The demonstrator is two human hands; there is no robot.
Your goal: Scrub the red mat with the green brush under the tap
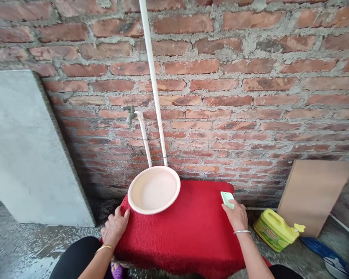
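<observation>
A red fuzzy cloth (189,224) covers a low table in front of me. On its back left part stands a pale pink basin (154,190), with no water that I can make out. My left hand (115,226) rests on the cloth's left edge, fingers apart, holding nothing, just below the basin's rim. At the right side, my right hand (236,217) grips a flat pale green rounded rectangle (227,198) that looks like a phone case. Its lower end is hidden by the fingers, and it is low over the cloth.
Behind is a brick wall (209,100) with a tap (130,114) on a white pipe (145,143). A grey slab (31,151) leans at left. A yellow jug (276,230) and a brown board (311,195) stand at right. The floor (31,248) is wet.
</observation>
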